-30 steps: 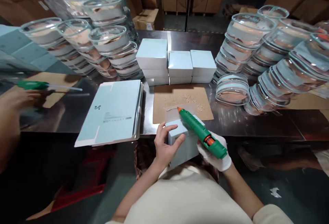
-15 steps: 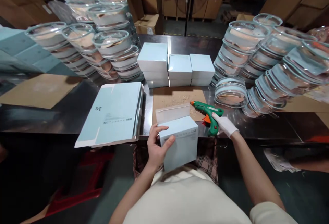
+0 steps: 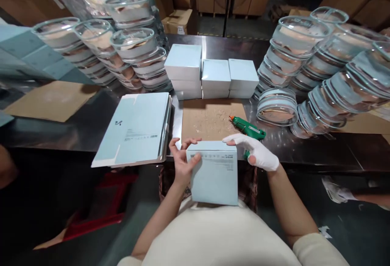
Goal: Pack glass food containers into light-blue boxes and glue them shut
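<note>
A light-blue carton [image 3: 215, 178] stands upright against my body at the table's edge, its printed side towards me. My left hand [image 3: 184, 166] grips its left side, thumb on the near face and fingers at the top. My right hand [image 3: 257, 152], in a white glove with a bare thumb tip, reaches over the carton's top right edge. Its fingers are stretched along the top there, and the thumb is apart, right of the carton. Just beyond the right hand a green glue gun [image 3: 248, 128] with an orange tip lies on the table, its handle partly hidden.
Flat light-blue carton sheets [image 3: 131, 129] lie at left. Behind the cardboard mat [image 3: 204, 115] stand several finished cartons [image 3: 183, 60]. Stacks of clear round containers [image 3: 132, 42] rise at left, with more container stacks [image 3: 300, 34] at right. A red stool [image 3: 94, 209] is below left.
My right hand has let go of the glue gun, which lies on the table, and has moved left onto the carton. The carton's raised flap is now down, and the carton sits straighter.
</note>
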Action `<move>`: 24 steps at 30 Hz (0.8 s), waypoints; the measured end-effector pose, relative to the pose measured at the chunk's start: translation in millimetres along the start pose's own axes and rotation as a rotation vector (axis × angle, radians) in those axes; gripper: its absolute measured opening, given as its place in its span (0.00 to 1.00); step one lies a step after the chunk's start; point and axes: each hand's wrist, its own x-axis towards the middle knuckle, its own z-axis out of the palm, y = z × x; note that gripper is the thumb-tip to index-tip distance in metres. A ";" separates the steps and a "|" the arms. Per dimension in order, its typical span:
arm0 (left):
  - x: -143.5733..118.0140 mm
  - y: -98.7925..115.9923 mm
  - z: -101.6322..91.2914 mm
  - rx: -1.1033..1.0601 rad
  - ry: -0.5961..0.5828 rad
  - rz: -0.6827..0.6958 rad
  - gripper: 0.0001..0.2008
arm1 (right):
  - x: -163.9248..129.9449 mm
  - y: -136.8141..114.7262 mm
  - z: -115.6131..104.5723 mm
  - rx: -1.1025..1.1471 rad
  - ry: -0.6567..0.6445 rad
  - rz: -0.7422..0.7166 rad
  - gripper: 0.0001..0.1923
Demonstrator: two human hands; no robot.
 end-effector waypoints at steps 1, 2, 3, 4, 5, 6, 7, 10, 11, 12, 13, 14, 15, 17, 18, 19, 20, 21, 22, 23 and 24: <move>2.4 0.9 -2.1 0.012 -0.027 0.021 0.28 | -0.8 -3.3 -1.4 -0.059 -0.056 -0.054 0.38; 4.3 2.3 -3.9 0.046 -0.051 0.048 0.23 | -0.3 -6.5 -1.4 -0.130 -0.088 -0.093 0.34; 5.7 4.2 -5.2 0.086 -0.072 0.073 0.19 | 1.2 -9.2 -0.4 -0.202 -0.112 -0.124 0.29; 6.6 6.4 -6.0 0.119 -0.089 0.094 0.17 | 3.2 -11.2 1.1 -0.260 -0.139 -0.151 0.25; 7.1 8.6 -6.1 0.139 -0.107 0.110 0.16 | 5.5 -12.4 2.6 -0.295 -0.163 -0.173 0.22; 7.3 10.8 -5.8 0.146 -0.120 0.118 0.16 | 7.4 -12.8 3.5 -0.307 -0.180 -0.189 0.19; 7.3 12.8 -5.1 0.142 -0.130 0.117 0.15 | 8.7 -12.4 3.6 -0.302 -0.189 -0.199 0.18; 7.3 17.1 -1.9 0.127 -0.152 0.122 0.14 | 5.8 -5.7 2.8 -0.256 -0.182 -0.184 0.16; 7.5 18.0 -1.0 0.125 -0.156 0.126 0.14 | 1.9 -1.8 4.4 -0.237 -0.156 -0.158 0.16; 7.9 18.6 -0.4 0.123 -0.149 0.131 0.14 | -3.4 2.7 8.4 -0.201 -0.101 -0.115 0.18; 8.6 19.0 0.1 0.121 -0.125 0.135 0.13 | -10.0 7.6 15.1 -0.139 -0.023 -0.063 0.24; 9.5 19.1 0.4 0.117 -0.081 0.139 0.12 | -17.5 12.6 24.6 -0.055 0.062 -0.001 0.32; 10.8 18.9 0.6 0.114 -0.020 0.139 0.11 | -25.4 17.3 36.1 0.035 0.144 0.065 0.42; 14.3 17.8 0.7 0.110 0.103 0.132 0.11 | -39.0 24.5 60.1 0.160 0.259 0.188 0.54; 16.5 17.3 0.1 0.105 0.147 0.125 0.11 | -42.4 26.3 69.1 0.165 0.297 0.233 0.55; 18.8 17.1 -1.2 0.096 0.167 0.120 0.14 | -42.1 26.5 73.8 0.141 0.333 0.260 0.53; 21.1 17.5 -3.7 0.086 0.168 0.125 0.21 | -36.6 25.2 72.9 0.098 0.390 0.264 0.51; 23.2 18.7 -7.3 0.081 0.161 0.142 0.31 | -25.3 22.6 65.6 0.052 0.460 0.243 0.48; 24.9 20.8 -12.1 0.087 0.156 0.175 0.41 | -7.6 19.2 51.9 0.015 0.535 0.202 0.46; 26.0 23.7 -17.6 0.106 0.159 0.218 0.49 | 16.1 15.5 32.7 -0.025 0.629 0.144 0.46; 26.2 27.1 -23.4 0.137 0.171 0.259 0.53 | 45.1 12.1 9.3 -0.042 0.698 0.086 0.44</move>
